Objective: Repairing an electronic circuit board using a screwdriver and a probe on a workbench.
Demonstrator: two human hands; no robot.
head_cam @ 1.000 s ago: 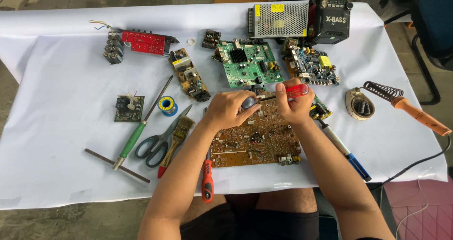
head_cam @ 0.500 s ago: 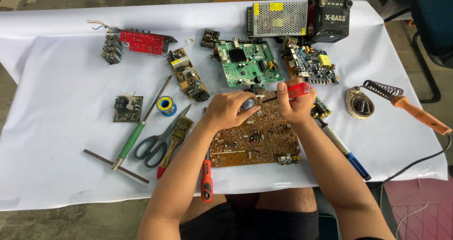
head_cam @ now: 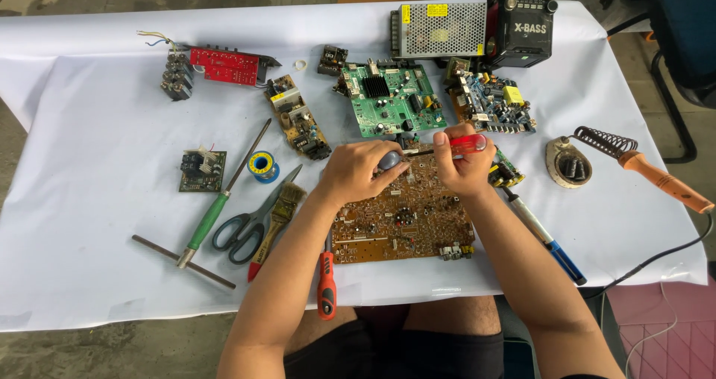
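Covering the table, a white sheet (head_cam: 89, 275) carries everything. A brown circuit board (head_cam: 403, 219) lies at its near middle, in front of a green circuit board (head_cam: 388, 99). Scissors (head_cam: 246, 226) and a green-handled screwdriver (head_cam: 216, 207) lie to the left, well apart from the soldering iron (head_cam: 656, 174) on the right. The left hand (head_cam: 358, 170) closes around a small grey rounded part (head_cam: 389, 160) over the brown board's far edge. The right hand (head_cam: 462, 166) grips a red-handled screwdriver (head_cam: 466, 143), its shaft pointing toward the grey part.

Left hand (head_cam: 358, 172) and right hand (head_cam: 464, 164) barely shifted; view drifted slightly.
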